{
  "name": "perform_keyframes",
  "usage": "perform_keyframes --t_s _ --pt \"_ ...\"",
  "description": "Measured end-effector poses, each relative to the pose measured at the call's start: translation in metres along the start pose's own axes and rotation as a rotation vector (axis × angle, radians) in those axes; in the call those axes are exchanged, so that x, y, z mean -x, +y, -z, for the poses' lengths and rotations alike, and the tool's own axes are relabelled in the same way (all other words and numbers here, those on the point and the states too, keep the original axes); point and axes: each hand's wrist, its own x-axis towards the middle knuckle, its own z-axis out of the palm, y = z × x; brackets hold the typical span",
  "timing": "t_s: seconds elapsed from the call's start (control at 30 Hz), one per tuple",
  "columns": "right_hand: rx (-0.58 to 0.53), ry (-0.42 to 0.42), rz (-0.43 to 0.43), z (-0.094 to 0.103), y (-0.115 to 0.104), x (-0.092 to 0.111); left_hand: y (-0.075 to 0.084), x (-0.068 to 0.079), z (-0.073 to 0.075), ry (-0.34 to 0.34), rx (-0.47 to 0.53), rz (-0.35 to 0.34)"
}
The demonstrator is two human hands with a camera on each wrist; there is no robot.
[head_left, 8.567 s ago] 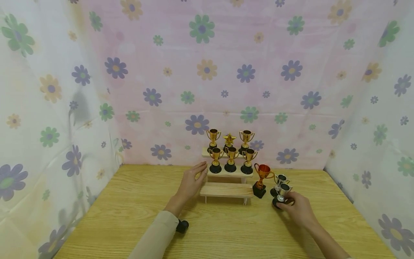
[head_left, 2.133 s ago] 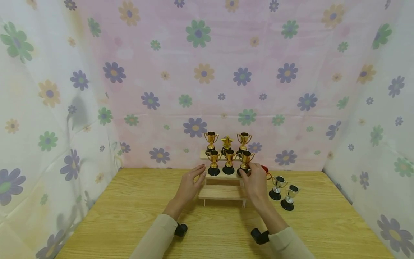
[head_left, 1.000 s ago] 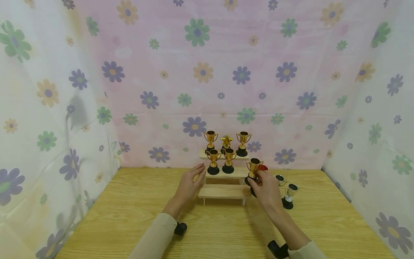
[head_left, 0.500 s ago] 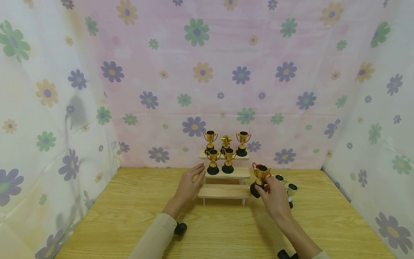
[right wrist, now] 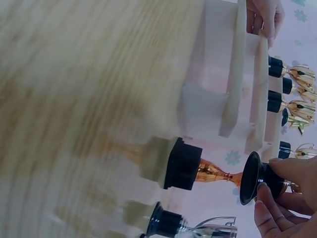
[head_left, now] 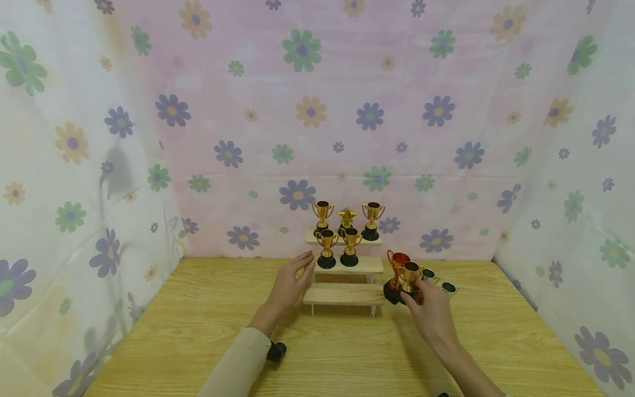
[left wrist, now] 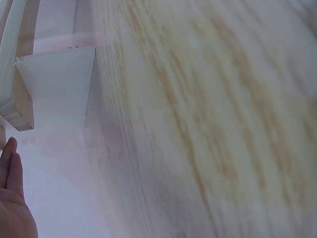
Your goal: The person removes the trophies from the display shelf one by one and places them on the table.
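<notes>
My right hand [head_left: 431, 309] pinches a gold trophy cup [head_left: 410, 273] by its black base [right wrist: 270, 178], held above the table. In the head view it overlaps a taller red-and-copper trophy cup [head_left: 398, 260] with a square black base. My left hand [head_left: 290, 284] rests with straight fingers at the left end of a three-step wooden stand [head_left: 343, 295]. On the middle step are two gold cups [head_left: 326, 240]. The top step bears two more gold cups [head_left: 373, 212] with a gold star trophy [head_left: 347, 216] between them. The lowest step carries nothing.
Two silver trophy cups [head_left: 448, 288] stand on the wooden table [head_left: 208, 331] right of the red one, partly behind my right hand. A flower-print cloth [head_left: 317, 82] closes off the back and sides.
Earlier my right hand was at a silver cup, then at the gold cup on the middle step's right end. It has lifted that cup off and carried it right and forward. My left hand stays.
</notes>
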Motion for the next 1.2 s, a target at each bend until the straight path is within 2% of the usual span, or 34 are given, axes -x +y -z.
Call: perform_keyframes --t_s 0.33,0.43,0.77,1.2 --pt "0.022 0.016 0.002 -0.002 0.019 0.006 0.000 0.000 0.000 -0.002 0.005 -0.013" --pt "0.016 -0.004 -0.030 -0.002 0.024 0.007 0.000 0.000 0.000 0.000 0.003 -0.012" --pt "-0.039 -0.115 -0.213 -0.007 0.037 0.007 -0.001 -0.001 0.000 0.004 -0.005 -0.013" --pt "-0.069 -0.204 -0.263 -0.006 0.044 0.007 0.000 -0.001 0.000 0.006 -0.006 -0.005"
